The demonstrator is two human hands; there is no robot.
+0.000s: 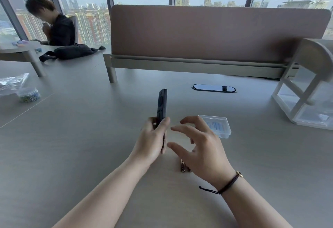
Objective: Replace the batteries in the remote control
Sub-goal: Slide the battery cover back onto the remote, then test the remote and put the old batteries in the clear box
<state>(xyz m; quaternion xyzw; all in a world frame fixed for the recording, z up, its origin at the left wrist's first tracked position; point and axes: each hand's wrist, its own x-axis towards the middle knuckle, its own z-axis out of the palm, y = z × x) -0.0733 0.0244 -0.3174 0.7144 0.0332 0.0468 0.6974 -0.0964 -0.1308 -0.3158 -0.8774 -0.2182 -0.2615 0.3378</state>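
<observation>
My left hand [152,137] grips the lower part of a slim black remote control [161,103], held upright above the grey table [81,137] with its button side turned left. Just to its right hovers my right hand [200,148], fingers spread and loosely bent, holding nothing and not touching the remote. Dark batteries with gold ends [182,165] lie on the table under my right palm, partly hidden. A clear plastic box with a blue-printed label [220,125] lies flat behind my right hand.
A brown desk divider [216,33] stands at the back, with an oval cable port [214,88] before it. A white shelf rack [306,91] stands right. At left are a small bead jar [29,94], a plastic bag [10,83], a black bag [72,52] and a seated person [54,26].
</observation>
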